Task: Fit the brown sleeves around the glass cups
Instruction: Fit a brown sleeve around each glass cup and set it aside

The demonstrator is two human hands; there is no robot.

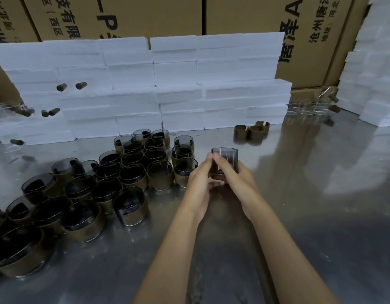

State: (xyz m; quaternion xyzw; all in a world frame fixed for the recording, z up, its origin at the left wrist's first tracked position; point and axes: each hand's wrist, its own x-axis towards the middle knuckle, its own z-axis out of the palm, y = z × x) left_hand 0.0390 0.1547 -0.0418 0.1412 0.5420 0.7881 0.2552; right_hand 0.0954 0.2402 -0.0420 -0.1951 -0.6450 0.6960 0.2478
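A smoky grey glass cup (226, 154) is held above the metal table between both my hands. My left hand (198, 183) wraps its left side, fingers curled up to the rim. My right hand (235, 178) grips its right side. Whether a brown sleeve sits on this cup is hidden by my fingers. To the left stands a crowd of several grey cups wearing brown sleeves (128, 170). Three loose brown sleeves (252, 130) stand farther back on the right.
Stacked white foam blocks (159, 84) form a wall behind the cups, with cardboard boxes (310, 40) behind them. Clear glasses (310, 107) stand at the back right beside more foam (369, 73). Corks (81, 85) lie at the left. The shiny metal table (310, 194) stretches right.
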